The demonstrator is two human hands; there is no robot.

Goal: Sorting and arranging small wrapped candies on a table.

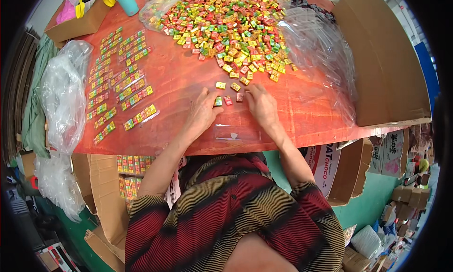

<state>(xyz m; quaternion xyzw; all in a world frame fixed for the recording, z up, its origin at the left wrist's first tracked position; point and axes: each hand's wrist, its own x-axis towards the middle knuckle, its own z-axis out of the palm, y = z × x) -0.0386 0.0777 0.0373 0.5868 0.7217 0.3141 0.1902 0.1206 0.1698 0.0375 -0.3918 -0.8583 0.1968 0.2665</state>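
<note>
Both my hands rest on the red table, either side of a few small, brightly wrapped boxes. My left hand (204, 109) has its thumb and fingers apart, curved beside a green box (218, 101), apparently touching it. My right hand (262, 107) has its fingertips near a yellow box (235, 86) and a brown-pink box (239, 97); its fingers are bent and apart. Between the hands lies a red box (228, 100), with another yellow box (220, 85) just beyond. Closer to me, a clear plastic tray (236, 133) lies at the table edge.
A large heap of small boxes (231, 27) spreads across the far table (179, 93). Rows of grouped boxes (134, 86) lie left. Clear plastic packaging (325, 55) and a tall carton (391, 60) stand right. A plastic bag (66, 93) hangs over the left edge; an open carton (106, 192) sits below.
</note>
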